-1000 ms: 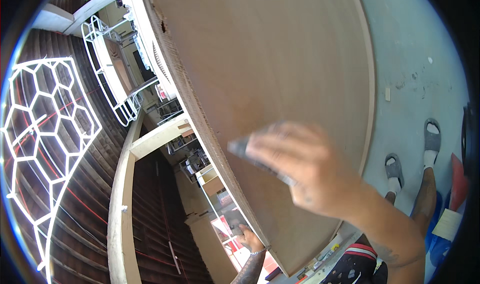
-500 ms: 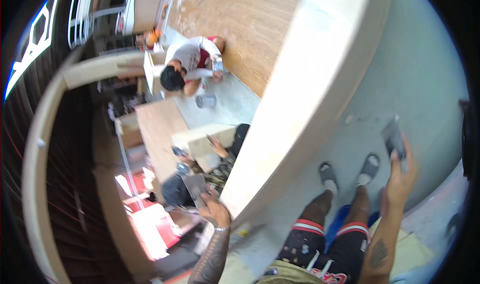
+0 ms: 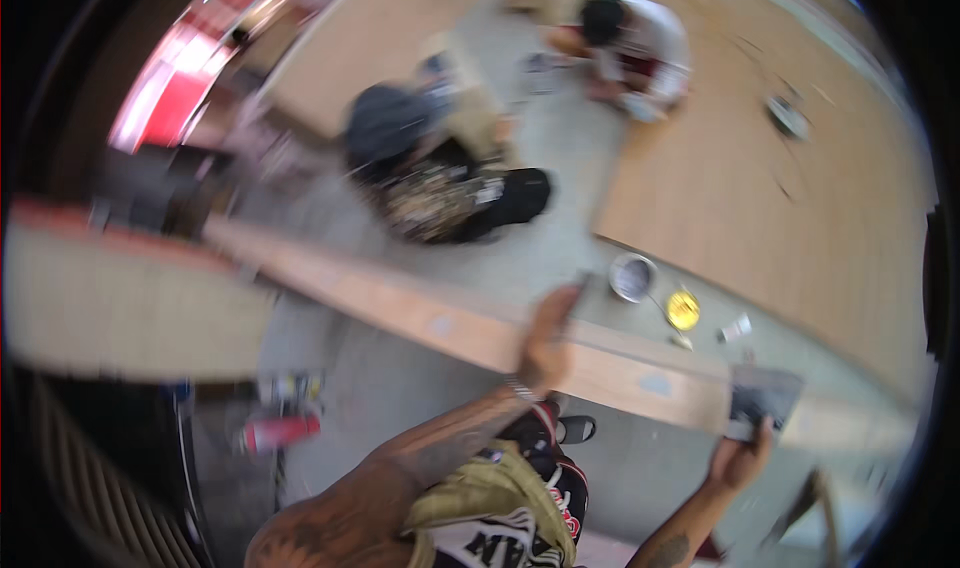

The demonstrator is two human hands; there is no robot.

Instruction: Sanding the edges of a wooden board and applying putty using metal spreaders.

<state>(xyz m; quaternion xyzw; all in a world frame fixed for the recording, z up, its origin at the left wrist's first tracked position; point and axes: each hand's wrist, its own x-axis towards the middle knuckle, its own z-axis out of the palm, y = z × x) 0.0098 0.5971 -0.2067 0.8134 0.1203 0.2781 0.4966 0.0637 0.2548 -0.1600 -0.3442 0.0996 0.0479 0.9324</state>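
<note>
A long pale wooden board point(image 3: 420, 313) runs edge-on across the view from the left to the lower right. My left hand point(image 3: 548, 340) grips its top edge near the middle, fingers up over the edge. Further right, my right hand point(image 3: 738, 460) holds a grey sanding pad point(image 3: 764, 398) against the board's side. My legs in patterned shorts and a sandal point(image 3: 575, 429) show below the board on the concrete floor. The picture is blurred by motion.
Two people crouch on the floor beyond the board, one in a dark cap point(image 3: 385, 123), one in a white shirt point(image 3: 650, 38). A large wood panel point(image 3: 790, 198) lies at right. Nearby are a metal bowl point(image 3: 632, 276), a yellow tin point(image 3: 683, 310) and a red can point(image 3: 285, 431).
The view has swung round fast. The board's broad face filled the view a second ago with my right hand rubbing it; now the board shows edge-on and my right hand is near its right end.
</note>
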